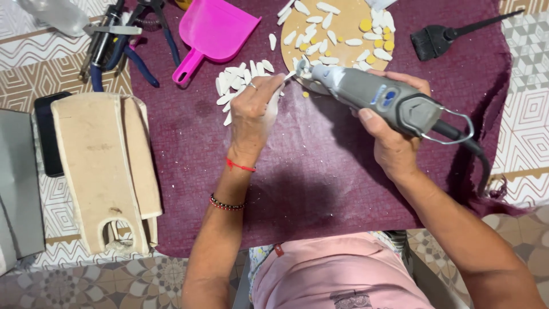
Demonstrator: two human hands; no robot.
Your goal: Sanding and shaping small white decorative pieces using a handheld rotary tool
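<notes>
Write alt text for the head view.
A person's right hand holds a grey rotary tool against a small white piece pinched in the left hand, above a maroon cloth. White pieces, a pink scoop and a round board lie nearby.

The right hand (394, 134) grips a grey rotary tool (383, 98), its tip against a small white piece (290, 75) pinched by the left hand (254, 111), over a maroon cloth (320, 171) beside a pink dustpan (213, 30).

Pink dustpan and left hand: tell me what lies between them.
A heap of small white pieces lies between the pink dustpan and the left hand, on the maroon cloth; head view.
</notes>
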